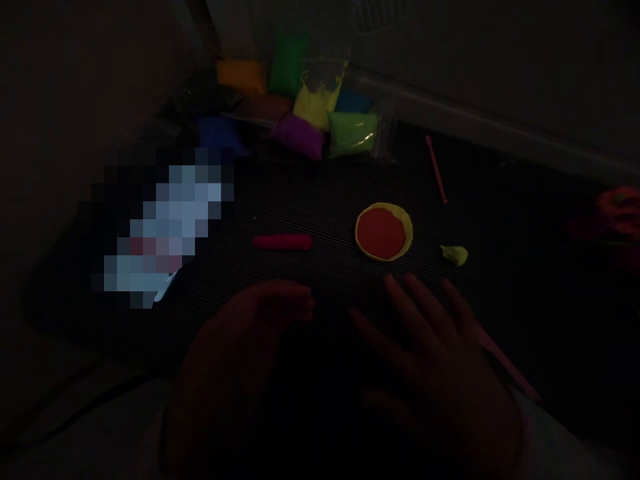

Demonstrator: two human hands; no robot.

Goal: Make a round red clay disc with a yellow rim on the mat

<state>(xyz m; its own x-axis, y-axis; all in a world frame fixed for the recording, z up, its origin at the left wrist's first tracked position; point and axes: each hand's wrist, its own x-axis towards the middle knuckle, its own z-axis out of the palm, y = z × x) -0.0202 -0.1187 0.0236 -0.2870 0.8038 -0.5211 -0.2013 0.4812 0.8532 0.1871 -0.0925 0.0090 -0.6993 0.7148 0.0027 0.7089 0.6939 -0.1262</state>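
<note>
The picture is very dark. My left hand (245,333) is in front of a red clay roll (283,242), fingers stretched sideways to the right and close together. I see nothing held in it, though the palm is in shadow. My right hand (430,347) is spread wide, palm down, with nothing in it. Just beyond its fingertips sits a round yellow clay shell (409,233) with a flat orange-red clay filling (381,233). A small yellow clay lump (455,255) lies to the right of that. Part of a pink tool (510,367) shows beside my right hand, which partly hides it.
Bags of coloured clay (300,127) are piled at the back of the dark tabletop (320,187). A thin pink stick tool (437,170) lies at back right. On the left is a bright, pixelated screen-like object (175,220). A reddish shape (620,213) shows at the right edge.
</note>
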